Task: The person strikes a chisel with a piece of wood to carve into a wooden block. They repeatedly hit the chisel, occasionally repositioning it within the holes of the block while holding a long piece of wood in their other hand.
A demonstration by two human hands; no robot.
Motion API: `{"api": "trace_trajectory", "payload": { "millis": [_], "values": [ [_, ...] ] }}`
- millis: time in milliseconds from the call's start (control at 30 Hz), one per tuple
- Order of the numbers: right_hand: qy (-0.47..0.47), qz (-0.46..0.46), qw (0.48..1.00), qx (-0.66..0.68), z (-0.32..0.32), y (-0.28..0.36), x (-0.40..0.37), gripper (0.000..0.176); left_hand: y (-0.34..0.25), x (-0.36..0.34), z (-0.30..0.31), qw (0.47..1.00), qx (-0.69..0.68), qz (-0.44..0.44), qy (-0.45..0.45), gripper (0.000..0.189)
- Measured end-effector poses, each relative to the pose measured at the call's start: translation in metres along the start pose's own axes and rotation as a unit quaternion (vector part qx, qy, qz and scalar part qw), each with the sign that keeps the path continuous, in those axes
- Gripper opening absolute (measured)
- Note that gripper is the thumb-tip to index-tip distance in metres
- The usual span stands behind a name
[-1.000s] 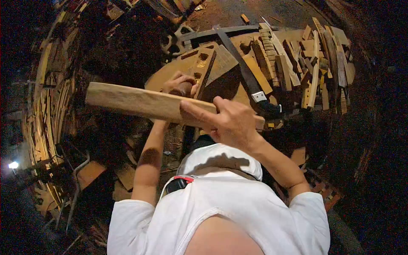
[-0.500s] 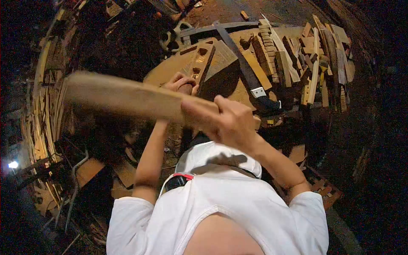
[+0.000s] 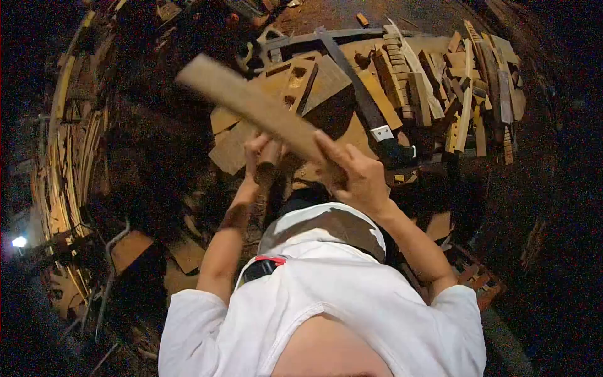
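Observation:
My right hand (image 3: 353, 173) grips a long flat wooden bat-like board (image 3: 251, 107), which slants up to the left and is blurred by motion. My left hand (image 3: 264, 154) is closed around a dark round wooden handle, likely a chisel, held upright just under the board. Beyond both hands lies a wooden block with cut mortise holes (image 3: 295, 85) on a round wooden work surface (image 3: 229, 147). My white shirt and cap brim fill the lower frame.
A long dark metal blade with a white fitting (image 3: 364, 103) lies across the work surface. A heap of wood offcuts and slats (image 3: 458, 81) sits at the right. Curved wood strips (image 3: 69, 163) line the left. Scrap boards litter the dark floor.
The board in my right hand has swung from level on the left to a steep slant pointing up and away. My left hand has dropped lower and nearer to me.

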State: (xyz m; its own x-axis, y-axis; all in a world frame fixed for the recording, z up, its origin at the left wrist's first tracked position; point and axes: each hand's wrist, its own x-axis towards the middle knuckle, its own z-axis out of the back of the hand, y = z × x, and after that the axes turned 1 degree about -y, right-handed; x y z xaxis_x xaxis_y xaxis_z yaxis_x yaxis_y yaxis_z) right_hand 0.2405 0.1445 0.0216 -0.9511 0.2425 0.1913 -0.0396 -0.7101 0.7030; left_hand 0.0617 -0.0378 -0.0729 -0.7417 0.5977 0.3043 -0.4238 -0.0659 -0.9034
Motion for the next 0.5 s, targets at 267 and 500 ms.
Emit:
{"api": "trace_trajectory", "payload": {
  "millis": [267, 500],
  "values": [
    [-0.143, -0.109, 0.967, 0.178, 0.010, -0.033, 0.008, 0.085, -0.035, 0.059, 0.034, 0.990, 0.129, -0.063, 0.017, 0.013],
    [-0.099, -0.152, 0.966, 0.184, 0.014, -0.040, 0.003, 0.081, -0.042, 0.068, 0.030, 0.978, 0.179, -0.018, 0.102, 0.013]
  ]
}}
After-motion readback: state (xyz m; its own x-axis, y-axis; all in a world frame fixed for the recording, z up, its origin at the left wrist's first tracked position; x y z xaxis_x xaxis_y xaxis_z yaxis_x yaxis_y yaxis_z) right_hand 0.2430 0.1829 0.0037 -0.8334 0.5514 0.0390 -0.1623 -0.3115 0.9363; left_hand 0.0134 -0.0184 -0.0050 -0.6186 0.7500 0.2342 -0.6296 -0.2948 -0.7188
